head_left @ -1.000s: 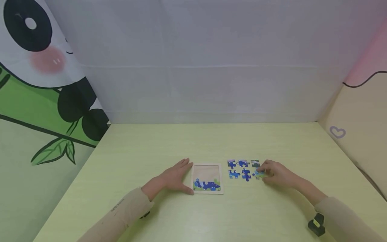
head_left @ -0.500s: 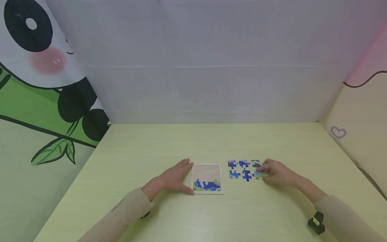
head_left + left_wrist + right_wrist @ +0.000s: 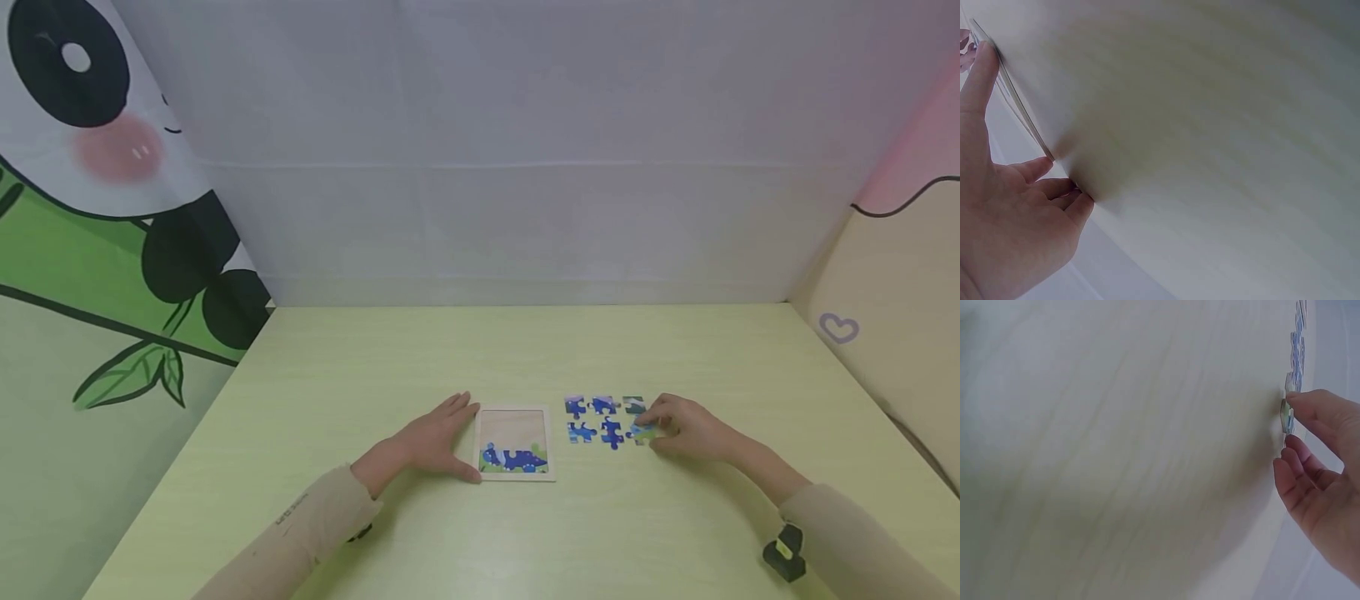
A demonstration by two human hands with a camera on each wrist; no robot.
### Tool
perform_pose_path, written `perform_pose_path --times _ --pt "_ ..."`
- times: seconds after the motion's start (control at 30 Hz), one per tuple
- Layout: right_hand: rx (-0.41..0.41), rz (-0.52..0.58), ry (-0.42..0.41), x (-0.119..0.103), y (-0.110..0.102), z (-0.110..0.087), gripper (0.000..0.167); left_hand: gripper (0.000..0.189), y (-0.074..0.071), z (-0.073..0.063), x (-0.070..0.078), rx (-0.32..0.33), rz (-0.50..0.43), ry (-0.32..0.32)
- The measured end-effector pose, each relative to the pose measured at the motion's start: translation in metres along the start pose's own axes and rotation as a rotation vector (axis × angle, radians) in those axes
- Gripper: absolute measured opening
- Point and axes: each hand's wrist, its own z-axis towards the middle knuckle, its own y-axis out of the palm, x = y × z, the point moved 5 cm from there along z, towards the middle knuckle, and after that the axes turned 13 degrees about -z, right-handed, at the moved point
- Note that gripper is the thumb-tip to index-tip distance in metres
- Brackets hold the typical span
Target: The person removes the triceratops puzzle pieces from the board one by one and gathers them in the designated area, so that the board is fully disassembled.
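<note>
A square wooden puzzle tray [image 3: 551, 442] lies in the middle of the table, its lower part filled with blue dinosaur pieces [image 3: 513, 458]. My left hand [image 3: 433, 437] rests along the tray's left side, thumb at the near corner and fingers spread toward the far one. In the left wrist view, the thumb and a fingertip touch the tray's edge. To the right of the tray, my right hand [image 3: 693, 429] holds a blue-green puzzle piece [image 3: 641, 432] between thumb and finger, low over the table. The right wrist view shows that piece [image 3: 1286, 417] edge-on at the fingertips.
Several loose puzzle pieces [image 3: 602, 406] lie in two rows between the tray and the right hand. A pale wooden table [image 3: 480, 533] spreads around them. A white cloth wall [image 3: 525, 208] stands at the back, with printed panels on both sides.
</note>
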Motion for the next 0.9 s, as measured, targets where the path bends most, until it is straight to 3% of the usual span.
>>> perform_pose_path --times 0.33,0.7,0.9 --pt "0.037 -0.018 -0.054 -0.017 0.001 0.013 0.03 0.107 0.0 0.0 -0.002 0.002 0.001 0.0" --pt "0.008 -0.014 -0.106 -0.067 0.024 0.053 0.028 0.108 0.0 0.001 -0.004 -0.011 0.008 0.003" --pt "-0.053 0.059 -0.119 -0.099 0.041 0.069 0.029 0.109 -0.001 0.002 -0.003 -0.024 0.02 0.011"
